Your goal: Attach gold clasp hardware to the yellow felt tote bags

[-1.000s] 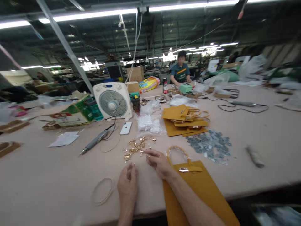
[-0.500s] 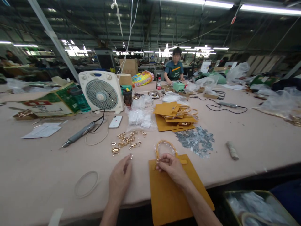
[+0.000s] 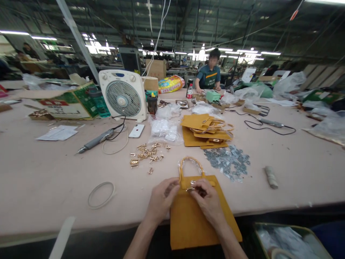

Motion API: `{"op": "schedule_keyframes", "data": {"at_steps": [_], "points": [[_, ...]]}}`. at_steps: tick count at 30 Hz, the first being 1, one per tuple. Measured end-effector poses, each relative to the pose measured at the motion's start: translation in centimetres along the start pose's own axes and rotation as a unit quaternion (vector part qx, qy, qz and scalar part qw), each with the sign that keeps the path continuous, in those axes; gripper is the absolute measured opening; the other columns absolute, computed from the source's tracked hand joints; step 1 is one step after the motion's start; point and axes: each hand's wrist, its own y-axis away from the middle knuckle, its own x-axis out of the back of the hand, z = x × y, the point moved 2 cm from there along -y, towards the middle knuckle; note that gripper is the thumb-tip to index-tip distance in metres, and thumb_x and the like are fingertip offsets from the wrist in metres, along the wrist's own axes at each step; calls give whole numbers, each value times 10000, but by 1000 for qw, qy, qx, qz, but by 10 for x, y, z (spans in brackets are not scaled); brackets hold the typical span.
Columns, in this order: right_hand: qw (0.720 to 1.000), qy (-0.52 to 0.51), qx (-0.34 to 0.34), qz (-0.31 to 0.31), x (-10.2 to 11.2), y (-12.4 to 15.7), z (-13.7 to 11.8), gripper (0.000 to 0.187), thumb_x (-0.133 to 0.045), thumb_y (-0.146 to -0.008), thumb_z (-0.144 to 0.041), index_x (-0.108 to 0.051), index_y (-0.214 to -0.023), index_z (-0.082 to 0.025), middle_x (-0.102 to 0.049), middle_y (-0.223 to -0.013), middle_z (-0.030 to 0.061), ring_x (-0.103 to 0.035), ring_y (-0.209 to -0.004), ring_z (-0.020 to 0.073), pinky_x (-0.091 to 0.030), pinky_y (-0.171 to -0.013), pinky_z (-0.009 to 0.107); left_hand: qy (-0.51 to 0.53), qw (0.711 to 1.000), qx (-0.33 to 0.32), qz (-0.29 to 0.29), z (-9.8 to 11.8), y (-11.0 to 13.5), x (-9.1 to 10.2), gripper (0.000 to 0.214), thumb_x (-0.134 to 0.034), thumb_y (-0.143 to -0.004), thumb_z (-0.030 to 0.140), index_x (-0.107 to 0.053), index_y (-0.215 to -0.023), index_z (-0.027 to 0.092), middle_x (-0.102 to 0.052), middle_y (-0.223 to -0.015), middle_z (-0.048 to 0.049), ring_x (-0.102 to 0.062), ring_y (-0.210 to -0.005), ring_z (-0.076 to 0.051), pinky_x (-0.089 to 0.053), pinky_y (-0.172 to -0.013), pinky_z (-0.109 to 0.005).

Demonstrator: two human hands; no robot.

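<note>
A mustard-yellow handbag lies flat at the table's front edge, its rounded handle pointing away from me and partly wrapped in clear film. My left hand is closed at the bag's upper left corner, thumb and fingers by the handle base. Over the top of the bag, my right hand pinches a small gold metal clasp; its curled fingers hide part of it. One loose gold clasp lies left of the bag, in front of a pile of gold clasps.
Stacked yellow bags and scattered grey metal plates lie beyond the bag. Farther left are an electric screwdriver, a phone and a box fan. A tape roll lies front left. A co-worker sits opposite.
My left hand has moved right from beside the gold clasps to the bag, leaving one clasp on the table. My right hand now shows a gold clasp at its fingertips. The view has tilted down slightly.
</note>
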Motion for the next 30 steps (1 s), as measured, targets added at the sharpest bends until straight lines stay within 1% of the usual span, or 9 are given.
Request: {"op": "schedule_keyframes", "data": {"at_steps": [3, 5, 9, 13, 18, 23, 25, 27, 30], "points": [[1000, -12, 6, -2, 3, 1, 3, 172, -764, -890, -423, -760, -880, -251, -693, -884, 66, -608, -792, 232, -486, -706, 341, 25, 997, -10, -70, 11, -2, -19, 216, -676, -950, 360, -789, -1107, 262, -811, -1029, -53, -754, -881, -213, -603, -830, -309], [1000, -17, 10, 2, 6, 1, 5, 134, -763, -892, -395, -768, -886, -261, -712, -905, 65, -637, -859, 248, -503, -765, 355, 21, 995, -30, -89, 13, -3, -28, 178, -690, -946, 339, -802, -1072, 280, -813, -1000, -43, -750, -872, -215, -596, -827, -316], [999, -28, 19, -1, 9, 2, 4, 115, -754, -903, -370, -793, -947, -271, -744, -984, 79, -675, -957, 266, -542, -870, 393, 13, 997, -74, -32, 8, -2, -35, 168, -685, -954, 323, -808, -1064, 291, -814, -1015, -58, -756, -911, -235, -612, -846, -358], [996, -81, -29, -16, 8, 6, 0, 239, -743, -909, -420, -797, -1083, -265, -762, -1103, 104, -705, -1012, 279, -585, -903, 413, -8, 991, -132, 17, 4, 4, -36, 172, -655, -975, 314, -806, -1047, 273, -803, -1022, -86, -754, -968, -241, -628, -882, -379], [989, -114, -90, -36, 8, 7, 4, 337, -833, -825, -454, -814, -1092, -249, -789, -963, 91, -739, -857, 269, -623, -824, 418, -84, 980, -179, 13, 3, 13, -40, 191, -619, -998, 252, -791, -1071, 290, -803, -1001, -64, -759, -939, -209, -629, -867, -331], [987, -124, -88, -52, 16, 5, 6, 256, -827, -831, -451, -842, -1009, -267, -804, -1030, 84, -740, -961, 277, -588, -923, 421, -78, 978, -195, -22, 0, 18, -42, 219, -663, -974, 226, -772, -1148, 304, -805, -1056, -53, -761, -994, -214, -626, -938, -347], [984, -142, -90, -62, 20, 5, 5, 250, -832, -825, -452, -844, -991, -265, -804, -1012, 79, -735, -948, 270, -583, -894, 399, -52, 982, -180, -1, -1, 17, -41, 281, -712, -945, 253, -750, -1220, 295, -787, -1151, -77, -766, -988, -224, -640, -924, -364], [980, -158, -97, -73, 23, 4, 4, 260, -839, -819, -452, -843, -994, -261, -798, -951, 70, -721, -845, 243, -580, -791, 362, -26, 987, -157, 17, 0, 14, -38, 346, -748, -920, 292, -735, -1265, 290, -764, -1223, -98, -771, -968, -229, -653, -896, -372], [973, -175, -97, -111, 26, 4, 2, 242, -823, -842, -444, -840, -983, -248, -763, -827, 42, -650, -679, 180, -526, -650, 303, -9, 989, -144, -39, 4, 11, -38, 323, -745, -924, 311, -753, -1246, 310, -798, -1135, -78, -774, -965, -234, -646, -893, -365]]}}
